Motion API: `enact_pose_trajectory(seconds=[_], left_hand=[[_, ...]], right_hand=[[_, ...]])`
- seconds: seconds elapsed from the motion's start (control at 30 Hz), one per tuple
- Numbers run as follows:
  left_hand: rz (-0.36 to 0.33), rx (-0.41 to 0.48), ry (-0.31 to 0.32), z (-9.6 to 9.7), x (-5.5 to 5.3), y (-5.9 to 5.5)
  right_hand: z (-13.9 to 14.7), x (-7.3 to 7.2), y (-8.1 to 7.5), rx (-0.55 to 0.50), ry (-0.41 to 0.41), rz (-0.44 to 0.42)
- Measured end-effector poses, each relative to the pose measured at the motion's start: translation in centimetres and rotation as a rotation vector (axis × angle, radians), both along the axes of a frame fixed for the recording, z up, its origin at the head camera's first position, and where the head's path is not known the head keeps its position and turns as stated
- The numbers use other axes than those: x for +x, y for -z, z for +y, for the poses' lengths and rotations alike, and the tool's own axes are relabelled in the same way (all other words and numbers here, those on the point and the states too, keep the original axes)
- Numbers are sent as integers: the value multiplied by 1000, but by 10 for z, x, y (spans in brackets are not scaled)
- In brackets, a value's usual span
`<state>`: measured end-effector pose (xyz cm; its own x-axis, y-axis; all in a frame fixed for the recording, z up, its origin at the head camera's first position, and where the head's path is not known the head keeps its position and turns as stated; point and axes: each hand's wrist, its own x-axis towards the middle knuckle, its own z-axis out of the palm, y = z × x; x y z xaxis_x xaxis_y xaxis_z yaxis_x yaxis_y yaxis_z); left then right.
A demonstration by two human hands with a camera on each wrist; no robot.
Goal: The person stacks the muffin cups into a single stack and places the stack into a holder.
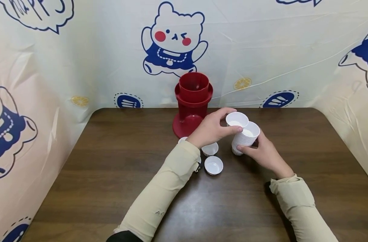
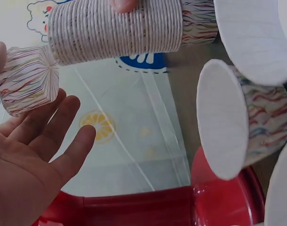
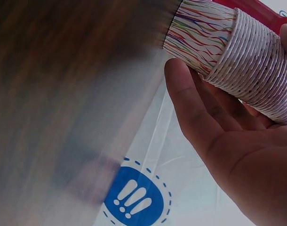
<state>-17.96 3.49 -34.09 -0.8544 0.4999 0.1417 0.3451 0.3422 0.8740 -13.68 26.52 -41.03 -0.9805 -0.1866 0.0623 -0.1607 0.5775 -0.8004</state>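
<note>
My left hand (image 1: 212, 127) pinches a single white paper cup (image 1: 236, 119) between thumb and fingers, beside the top of a stack. In the left wrist view that cup (image 2: 30, 80) shows colourful wavy lines on its outside. My right hand (image 1: 263, 151) grips the tall stack of nested paper cups (image 1: 243, 143), which tilts slightly. The right wrist view shows the fingers curled around the ribbed stack (image 3: 256, 66), with the patterned bottom cup exposed. Near my left forearm, several separate paper cups stand upright on the table, among them a front one (image 1: 213, 165) and one behind it (image 1: 210, 149).
A red cylindrical holder (image 1: 193, 101) with a round base stands at the table's back edge, just behind the separate cups. The brown wooden table (image 1: 111, 174) meets a printed curtain (image 1: 105, 50) at its back and sides. My left sleeve covers part of the cups.
</note>
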Motion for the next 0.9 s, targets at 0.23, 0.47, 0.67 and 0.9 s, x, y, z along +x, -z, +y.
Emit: enact_pose_trajectory(seconds=[0.23,0.47,0.67,0.9], left_hand=[[-17,-73,3,12,-4,0],[18,-78,37,29,-7,1],[22,-56,46,40,-4,3],[13,-87,56,41,-4,11]], right_hand=[[-1,0,-2,-6,2,4],[0,-1,-1,-2,-5,9],[0,-1,-2,13,-12,6],[0,-1,-1,17,-16,16]])
